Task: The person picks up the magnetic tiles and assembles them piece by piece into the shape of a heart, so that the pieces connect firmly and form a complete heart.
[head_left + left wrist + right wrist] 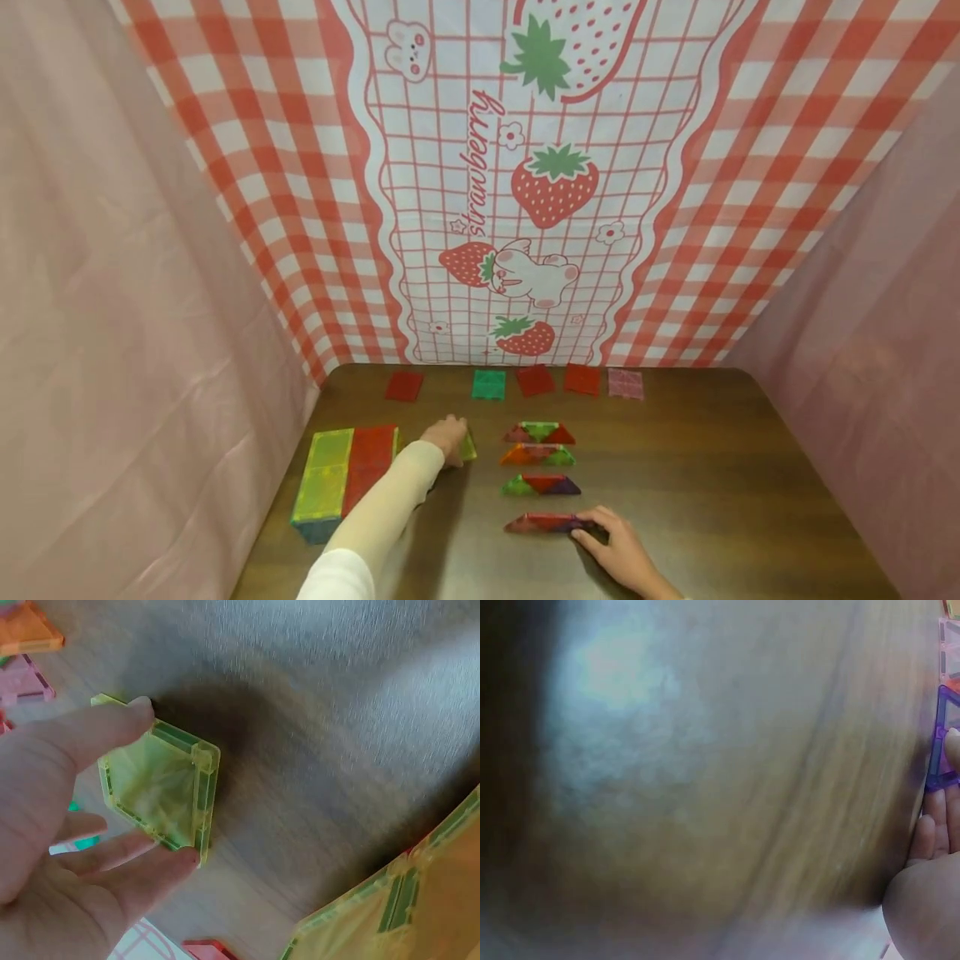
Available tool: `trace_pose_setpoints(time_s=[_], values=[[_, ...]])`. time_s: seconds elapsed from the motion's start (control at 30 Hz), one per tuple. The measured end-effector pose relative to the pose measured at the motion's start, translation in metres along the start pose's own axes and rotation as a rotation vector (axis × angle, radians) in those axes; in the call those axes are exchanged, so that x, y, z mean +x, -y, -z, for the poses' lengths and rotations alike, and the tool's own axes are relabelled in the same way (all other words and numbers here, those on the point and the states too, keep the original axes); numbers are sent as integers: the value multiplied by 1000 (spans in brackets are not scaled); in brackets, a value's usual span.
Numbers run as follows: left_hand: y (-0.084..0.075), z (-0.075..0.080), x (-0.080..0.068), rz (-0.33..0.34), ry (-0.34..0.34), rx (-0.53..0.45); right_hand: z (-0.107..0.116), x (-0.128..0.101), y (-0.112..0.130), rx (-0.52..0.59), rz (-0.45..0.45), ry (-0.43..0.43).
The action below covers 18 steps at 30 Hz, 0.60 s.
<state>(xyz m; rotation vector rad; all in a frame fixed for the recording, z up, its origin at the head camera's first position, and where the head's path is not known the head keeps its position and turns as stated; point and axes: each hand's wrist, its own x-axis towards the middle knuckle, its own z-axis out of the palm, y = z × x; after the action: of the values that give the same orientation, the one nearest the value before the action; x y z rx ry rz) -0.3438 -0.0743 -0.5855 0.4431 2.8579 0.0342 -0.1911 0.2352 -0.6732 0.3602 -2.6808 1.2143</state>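
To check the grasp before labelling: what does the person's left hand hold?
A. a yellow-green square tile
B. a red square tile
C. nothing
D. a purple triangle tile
A: the left hand pinches a yellow-green square tile between thumb and fingers, just above the table.

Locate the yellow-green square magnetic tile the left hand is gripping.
In the head view, the yellow-green square magnetic tile sits in the left hand, between the yellow-and-red tile box and the rows of triangle tiles.

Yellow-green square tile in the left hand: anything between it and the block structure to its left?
Nothing visible. The left hand grips the yellow-green square tile, and only bare table separates it from the block structure.
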Motion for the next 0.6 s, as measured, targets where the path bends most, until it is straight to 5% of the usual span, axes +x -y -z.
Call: trace_pose_setpoints(time_s=[0.3, 0.43, 0.6], values=[[-22, 27, -24, -91, 6, 49, 5, 0, 1, -50, 33, 7], [-30, 39, -49, -170, -19, -112, 8, -1, 3, -90, 49, 43], [-30, 24, -85, -261, -71, -369, 7, -1, 7, -117, 115, 78]])
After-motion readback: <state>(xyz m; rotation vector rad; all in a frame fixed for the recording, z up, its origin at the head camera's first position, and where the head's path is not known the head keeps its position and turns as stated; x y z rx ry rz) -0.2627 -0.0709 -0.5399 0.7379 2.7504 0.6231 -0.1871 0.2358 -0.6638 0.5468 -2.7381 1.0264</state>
